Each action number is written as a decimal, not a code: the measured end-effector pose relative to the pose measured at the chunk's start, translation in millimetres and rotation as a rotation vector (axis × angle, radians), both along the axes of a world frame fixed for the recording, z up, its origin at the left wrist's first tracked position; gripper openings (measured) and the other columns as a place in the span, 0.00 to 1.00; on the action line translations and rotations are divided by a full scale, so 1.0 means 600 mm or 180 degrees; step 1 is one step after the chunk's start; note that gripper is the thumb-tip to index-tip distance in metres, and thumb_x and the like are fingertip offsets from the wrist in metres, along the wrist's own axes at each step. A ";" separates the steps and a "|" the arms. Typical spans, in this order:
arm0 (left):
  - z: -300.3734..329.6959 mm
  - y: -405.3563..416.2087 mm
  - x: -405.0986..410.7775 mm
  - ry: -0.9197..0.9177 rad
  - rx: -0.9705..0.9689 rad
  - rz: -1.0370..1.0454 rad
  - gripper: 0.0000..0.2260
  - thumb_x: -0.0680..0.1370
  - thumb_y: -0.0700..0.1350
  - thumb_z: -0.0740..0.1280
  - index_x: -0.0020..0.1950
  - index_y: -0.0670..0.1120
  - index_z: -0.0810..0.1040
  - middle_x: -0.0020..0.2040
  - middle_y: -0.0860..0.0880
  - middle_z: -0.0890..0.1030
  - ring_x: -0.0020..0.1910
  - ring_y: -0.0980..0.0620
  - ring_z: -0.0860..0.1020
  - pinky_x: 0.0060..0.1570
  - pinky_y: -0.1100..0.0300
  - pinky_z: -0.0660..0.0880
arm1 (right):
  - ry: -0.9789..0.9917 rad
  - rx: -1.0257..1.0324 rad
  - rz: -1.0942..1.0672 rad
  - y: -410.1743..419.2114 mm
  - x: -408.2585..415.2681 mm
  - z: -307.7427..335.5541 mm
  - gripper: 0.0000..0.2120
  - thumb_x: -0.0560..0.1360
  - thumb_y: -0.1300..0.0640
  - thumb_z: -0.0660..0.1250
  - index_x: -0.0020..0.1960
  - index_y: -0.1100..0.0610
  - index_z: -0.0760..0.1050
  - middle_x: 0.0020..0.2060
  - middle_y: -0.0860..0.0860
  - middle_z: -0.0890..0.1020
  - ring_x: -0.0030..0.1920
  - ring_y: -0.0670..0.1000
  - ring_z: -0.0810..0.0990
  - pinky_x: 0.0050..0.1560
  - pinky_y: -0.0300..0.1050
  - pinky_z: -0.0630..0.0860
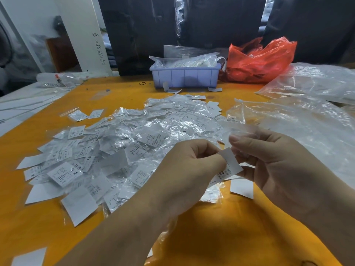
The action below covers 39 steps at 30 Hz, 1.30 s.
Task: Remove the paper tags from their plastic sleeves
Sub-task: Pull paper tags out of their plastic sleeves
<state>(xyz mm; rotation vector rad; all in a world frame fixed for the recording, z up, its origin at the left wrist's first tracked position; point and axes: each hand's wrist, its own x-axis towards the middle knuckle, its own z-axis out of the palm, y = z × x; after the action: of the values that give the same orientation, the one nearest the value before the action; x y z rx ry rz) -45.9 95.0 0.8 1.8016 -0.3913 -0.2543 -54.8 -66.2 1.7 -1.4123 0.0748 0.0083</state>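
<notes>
A white paper tag (229,166) with small black print sits between my two hands, above the orange table (221,227). My left hand (184,169) pinches its left edge with thumb and fingers. My right hand (274,162) pinches a clear plastic sleeve (242,131) that sticks up from its fingertips, just above the tag. A wide pile of sleeved tags (123,150) covers the table to the left and behind my hands. Whether the tag is fully out of the sleeve I cannot tell.
A lilac plastic bin (185,77) holding clear bags stands at the back centre, a red plastic bag (263,60) beside it. Large clear bags (311,112) lie at the right. Loose bare tags (242,188) lie near my hands. White sheets cover the far left.
</notes>
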 end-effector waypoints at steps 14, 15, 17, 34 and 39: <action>-0.003 0.001 0.002 0.0004 -0.0098 0.0270 0.09 0.78 0.50 0.67 0.40 0.52 0.81 0.33 0.58 0.80 0.31 0.66 0.75 0.28 0.74 0.69 | 0.0017 -0.0007 0.0211 0.004 -0.006 0.002 0.13 0.52 0.51 0.75 0.35 0.56 0.83 0.35 0.55 0.82 0.36 0.52 0.81 0.32 0.41 0.78; -0.003 0.001 0.002 -0.0018 -0.0103 0.0280 0.09 0.79 0.51 0.67 0.40 0.51 0.81 0.32 0.59 0.79 0.30 0.66 0.74 0.28 0.74 0.68 | 0.0027 -0.0007 0.0235 0.004 -0.006 0.002 0.12 0.53 0.52 0.75 0.35 0.55 0.84 0.35 0.55 0.82 0.36 0.52 0.81 0.32 0.42 0.78; -0.003 0.000 0.001 -0.0045 -0.0132 0.0319 0.10 0.78 0.53 0.67 0.40 0.51 0.82 0.32 0.59 0.79 0.30 0.65 0.74 0.29 0.73 0.69 | 0.0070 -0.0016 0.0256 0.004 -0.006 0.002 0.12 0.55 0.52 0.74 0.37 0.55 0.85 0.35 0.55 0.82 0.35 0.51 0.80 0.33 0.41 0.78; -0.006 0.001 0.003 -0.0031 -0.0508 0.0510 0.07 0.77 0.52 0.68 0.46 0.50 0.81 0.37 0.56 0.82 0.32 0.60 0.78 0.33 0.67 0.75 | 0.0142 -0.0051 0.0318 0.003 -0.007 0.002 0.11 0.59 0.53 0.74 0.38 0.57 0.84 0.35 0.55 0.81 0.32 0.49 0.78 0.32 0.40 0.77; -0.002 0.006 0.007 0.0127 -0.0456 0.0418 0.06 0.79 0.42 0.65 0.47 0.48 0.81 0.36 0.53 0.83 0.33 0.58 0.78 0.32 0.64 0.74 | 0.0184 0.0167 0.0036 -0.001 -0.001 0.005 0.19 0.61 0.55 0.72 0.48 0.65 0.81 0.36 0.58 0.81 0.31 0.48 0.76 0.29 0.39 0.76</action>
<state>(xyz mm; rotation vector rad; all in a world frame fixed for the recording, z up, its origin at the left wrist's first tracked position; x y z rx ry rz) -41.8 98.5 -0.5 1.6710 -0.2555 -0.1657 -55.7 -66.7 4.8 -1.3599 0.1136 0.0602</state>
